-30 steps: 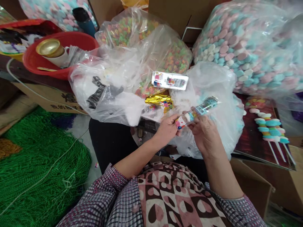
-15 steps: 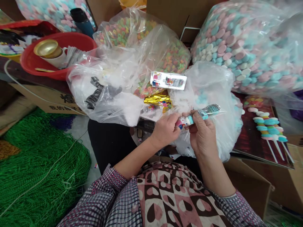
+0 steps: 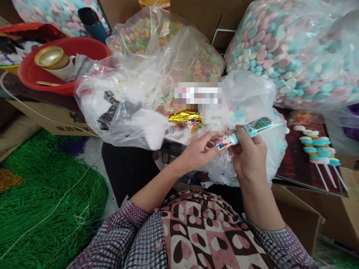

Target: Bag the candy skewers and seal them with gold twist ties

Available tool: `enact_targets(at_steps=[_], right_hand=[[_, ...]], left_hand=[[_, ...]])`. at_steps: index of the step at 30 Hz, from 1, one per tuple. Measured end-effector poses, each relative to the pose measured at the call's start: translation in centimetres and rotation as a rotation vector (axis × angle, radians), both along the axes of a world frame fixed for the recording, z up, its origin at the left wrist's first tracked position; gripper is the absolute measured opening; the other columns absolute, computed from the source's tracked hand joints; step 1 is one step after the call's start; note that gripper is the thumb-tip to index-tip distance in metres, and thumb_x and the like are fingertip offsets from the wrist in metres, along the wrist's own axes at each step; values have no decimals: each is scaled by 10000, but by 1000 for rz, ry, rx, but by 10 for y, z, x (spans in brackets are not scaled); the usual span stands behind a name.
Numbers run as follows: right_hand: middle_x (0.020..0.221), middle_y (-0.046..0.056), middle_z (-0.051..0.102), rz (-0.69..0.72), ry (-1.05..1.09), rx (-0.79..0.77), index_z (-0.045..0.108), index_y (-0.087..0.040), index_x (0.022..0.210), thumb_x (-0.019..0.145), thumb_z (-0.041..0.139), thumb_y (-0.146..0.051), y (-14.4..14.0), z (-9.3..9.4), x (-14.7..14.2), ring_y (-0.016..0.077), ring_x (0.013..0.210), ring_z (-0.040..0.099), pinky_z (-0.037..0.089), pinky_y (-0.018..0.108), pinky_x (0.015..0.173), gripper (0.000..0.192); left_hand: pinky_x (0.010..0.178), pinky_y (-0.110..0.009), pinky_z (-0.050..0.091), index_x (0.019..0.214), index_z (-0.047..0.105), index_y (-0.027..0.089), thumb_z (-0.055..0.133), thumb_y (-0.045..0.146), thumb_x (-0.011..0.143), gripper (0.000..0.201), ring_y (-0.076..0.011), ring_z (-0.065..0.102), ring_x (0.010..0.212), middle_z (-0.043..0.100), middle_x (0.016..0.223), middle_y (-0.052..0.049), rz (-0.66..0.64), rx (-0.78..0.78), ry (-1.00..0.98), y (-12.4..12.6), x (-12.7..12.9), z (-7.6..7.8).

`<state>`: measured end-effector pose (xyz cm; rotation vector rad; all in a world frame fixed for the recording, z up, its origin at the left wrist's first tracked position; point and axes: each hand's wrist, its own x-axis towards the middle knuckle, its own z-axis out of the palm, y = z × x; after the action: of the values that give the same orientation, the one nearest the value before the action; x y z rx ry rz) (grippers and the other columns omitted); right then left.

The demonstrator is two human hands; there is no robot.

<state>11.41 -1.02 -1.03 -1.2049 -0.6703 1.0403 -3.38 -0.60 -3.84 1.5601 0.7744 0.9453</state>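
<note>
Candy-filled plastic bags [image 3: 294, 56] behind; both hands' grip, left [image 3: 196, 153], right [image 3: 249, 157], holds printed packet [image 3: 241, 133].

A single head-worn camera looks forward and steeply down from above the person's own chest, so the checked sleeves and heart-patterned apron fill the bottom edge and the left hand [image 3: 198, 151] and right hand [image 3: 249, 158] sit close, near the middle. It faces clear plastic bags of coloured sweets [image 3: 283, 56] heaped just beyond the lap, with a red plastic basin [image 3: 30, 73] at upper left and green beaded netting [image 3: 42, 201] low on the left. No second view shares the scene.
</note>
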Motion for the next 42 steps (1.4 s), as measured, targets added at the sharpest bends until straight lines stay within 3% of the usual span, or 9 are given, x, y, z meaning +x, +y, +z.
enact_targets(at_steps=[5,10,13,20,23,26,30,35,42], right_hand=[[806,-15,695,5,-136,-29,708,-209,889,706,812,-410,-3,-12,-4,111,601,579,441,239,484,291],[1046,18,749,198,-62,57,693,-267,1042,749,789,-485,0,-6,6,201,973,699,566,387,884,378],[1059,8,752,292,79,63,680,-303,1073,716,809,-523,3,1,9,200,914,721,596,397,855,438],[937,-13,752,160,158,33,648,-275,956,682,857,-436,-1,5,-11,197,863,736,600,303,612,380],[901,-16,749,160,149,45,643,-259,918,673,869,-430,-1,3,-13,190,868,739,617,332,726,374],[881,-20,745,190,155,62,649,-260,935,679,864,-450,1,4,-9,180,867,740,603,374,869,384],[980,-18,751,244,187,62,656,-302,1026,700,828,-495,3,9,-2,191,922,732,610,385,866,416],[872,-35,737,227,206,88,668,-281,996,719,828,-465,2,6,-3,170,873,727,616,349,833,369],[878,-23,747,230,219,83,673,-266,988,689,852,-484,0,6,-5,169,850,736,612,330,805,411]], left_hand=[[761,-288,491,1203,550,182,513,184,871,334,-150,606,802,681,903,-24,109,44,88,2,5,-7],[859,-304,489,993,548,189,509,110,832,183,-166,616,945,674,988,-27,114,-74,81,-4,9,4],[791,-293,491,1029,525,202,520,191,868,161,-148,606,838,640,869,8,-3,-236,37,-8,12,6],[573,-241,455,1014,462,199,627,337,810,297,-114,592,651,581,776,33,-108,-475,-263,-8,20,-6],[426,-177,290,1002,427,229,596,318,814,268,-53,437,440,494,659,91,-145,-670,-369,-13,22,-1],[402,-175,146,929,409,239,594,284,802,229,-24,260,386,404,601,113,-149,-775,-374,-15,21,5],[434,-201,149,855,419,225,618,246,757,223,-32,245,422,361,580,108,-49,-703,-229,-14,18,6],[500,-211,211,845,487,192,626,202,706,197,-32,270,498,395,611,99,40,-552,-229,-13,20,-3],[443,-234,148,889,553,195,677,291,692,252,-34,230,427,376,540,106,60,-652,-295,-13,24,-4]])
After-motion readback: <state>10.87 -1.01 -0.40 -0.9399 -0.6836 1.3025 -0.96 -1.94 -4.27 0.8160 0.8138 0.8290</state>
